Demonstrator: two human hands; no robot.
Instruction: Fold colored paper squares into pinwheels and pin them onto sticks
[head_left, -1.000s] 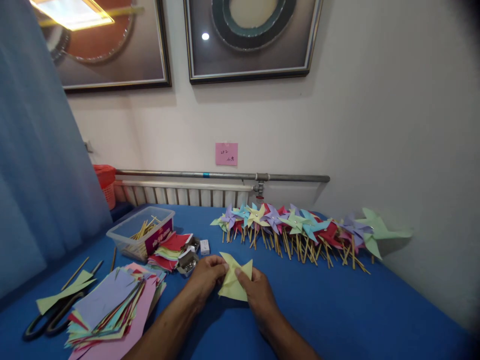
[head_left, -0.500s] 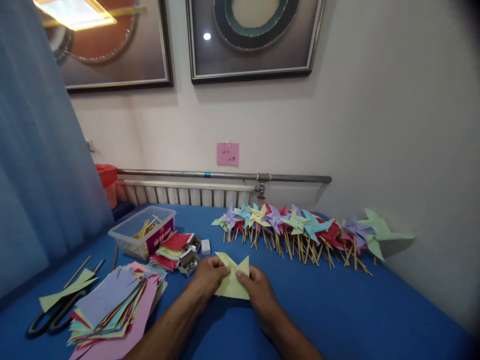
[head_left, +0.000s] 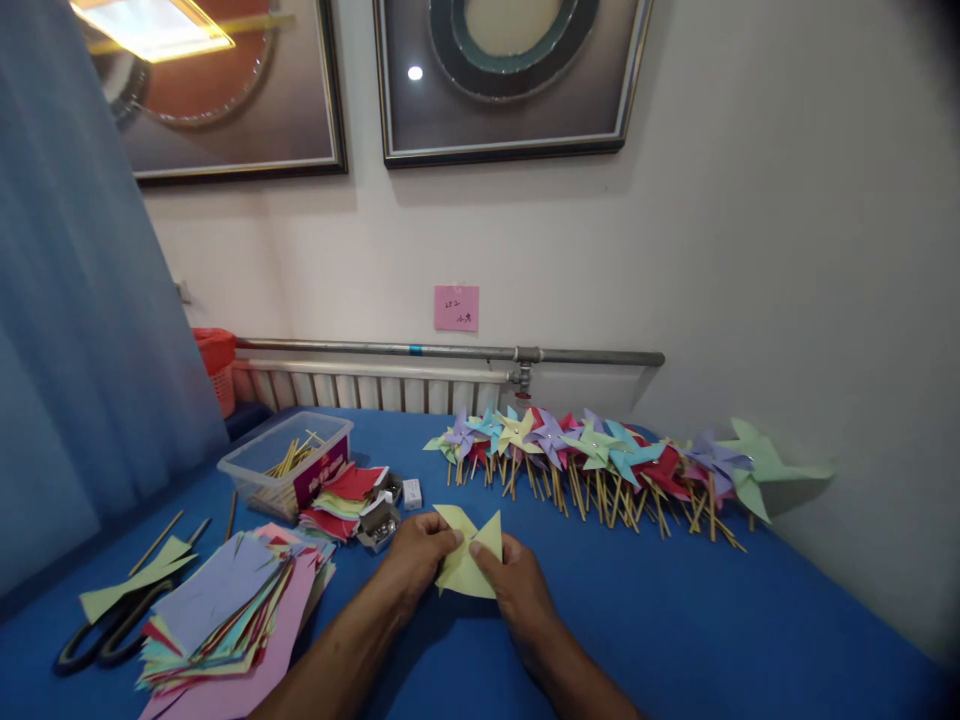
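Note:
A pale yellow sheet of paper (head_left: 466, 577) with slit, raised corners is held above the blue table between both my hands. My left hand (head_left: 421, 550) pinches its left side, the thumb near the middle of the sheet. On the right side, my right hand (head_left: 517, 580) grips the paper with its thumb pressed close to the centre. The fingers behind the sheet are partly hidden. Nearest my left hand are small open boxes of metal pins (head_left: 379, 527) and a small white box (head_left: 412, 493).
Finished paper pinwheels on sticks (head_left: 592, 447) lie in a row along the wall. At left are a clear plastic tub of sticks (head_left: 247, 466), small red and yellow papers (head_left: 352, 485), a stack of coloured paper (head_left: 217, 595) and scissors (head_left: 124, 640) under a yellow scrap (head_left: 135, 580).
The yellow paper has tilted slightly, and its lower left edge now bends inward near my left hand. Both hands keep their hold in nearly the same place.

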